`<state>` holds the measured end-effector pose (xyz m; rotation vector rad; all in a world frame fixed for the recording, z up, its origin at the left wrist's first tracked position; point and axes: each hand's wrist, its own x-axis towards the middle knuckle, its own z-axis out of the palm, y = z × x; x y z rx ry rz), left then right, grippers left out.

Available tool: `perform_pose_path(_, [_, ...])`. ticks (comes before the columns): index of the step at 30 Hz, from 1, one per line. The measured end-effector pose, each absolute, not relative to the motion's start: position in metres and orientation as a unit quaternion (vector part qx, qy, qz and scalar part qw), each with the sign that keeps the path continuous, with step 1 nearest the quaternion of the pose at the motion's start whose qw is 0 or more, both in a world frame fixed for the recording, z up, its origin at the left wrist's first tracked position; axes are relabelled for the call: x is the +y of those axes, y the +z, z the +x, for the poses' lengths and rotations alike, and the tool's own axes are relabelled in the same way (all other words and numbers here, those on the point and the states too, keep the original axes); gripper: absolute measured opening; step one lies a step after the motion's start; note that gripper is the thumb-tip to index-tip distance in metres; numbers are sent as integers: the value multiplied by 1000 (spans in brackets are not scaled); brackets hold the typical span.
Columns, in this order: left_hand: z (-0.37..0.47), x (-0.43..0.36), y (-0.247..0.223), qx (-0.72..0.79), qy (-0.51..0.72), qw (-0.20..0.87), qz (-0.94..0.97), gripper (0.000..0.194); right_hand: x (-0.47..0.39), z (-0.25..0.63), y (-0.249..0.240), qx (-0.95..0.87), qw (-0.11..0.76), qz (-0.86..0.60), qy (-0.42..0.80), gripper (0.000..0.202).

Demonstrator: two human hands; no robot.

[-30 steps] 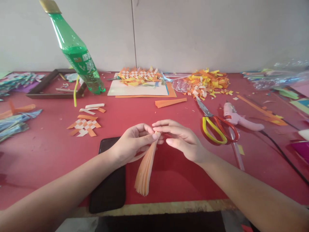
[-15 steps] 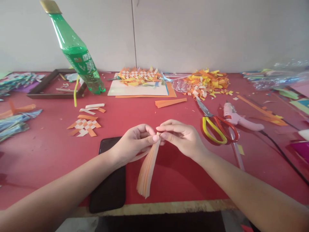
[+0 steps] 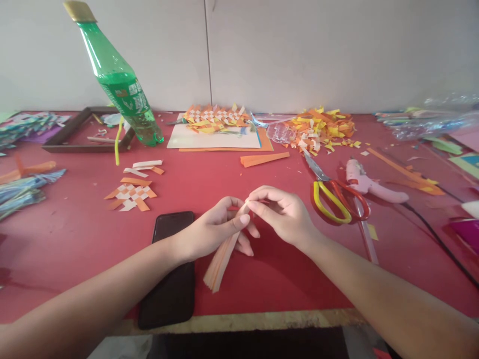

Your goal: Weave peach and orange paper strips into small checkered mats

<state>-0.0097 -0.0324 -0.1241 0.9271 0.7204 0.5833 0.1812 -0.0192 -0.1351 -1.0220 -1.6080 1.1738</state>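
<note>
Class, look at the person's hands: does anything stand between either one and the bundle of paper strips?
Nothing visible does. The left hand holds the bundle of paper strips, and the right hand's fingertips meet its top end. The phone and scissors lie off to either side.

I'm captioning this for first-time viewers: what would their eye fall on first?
Probably the tall green bottle at the back left, its gold cap against the pale wall. Then the front middle, where the left hand and right hand pinch a bundle of pale orange paper strips. To their right, scissors with one yellow and one red handle lie beside a pink glue gun.
</note>
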Motion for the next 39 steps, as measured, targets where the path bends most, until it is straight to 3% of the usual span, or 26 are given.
perform_pose_path(8, [-13, -33, -122, 349, 221, 798, 440, 24, -16, 182, -139, -581, 472, -483, 455, 22])
perform_pose_path(20, [-14, -31, -117, 422, 155, 760, 470, 34, -12, 180, -141, -547, 469, -395, 570, 29])
perform_pose_path(31, [-9, -30, -122, 413, 269, 769, 407, 7, -7, 184, -147, -520, 486, -420, 563, 31])
perform_pose_path(39, [-8, -29, -121, 408, 301, 766, 395, 10, -9, 183, -146, -518, 474, -368, 610, 54])
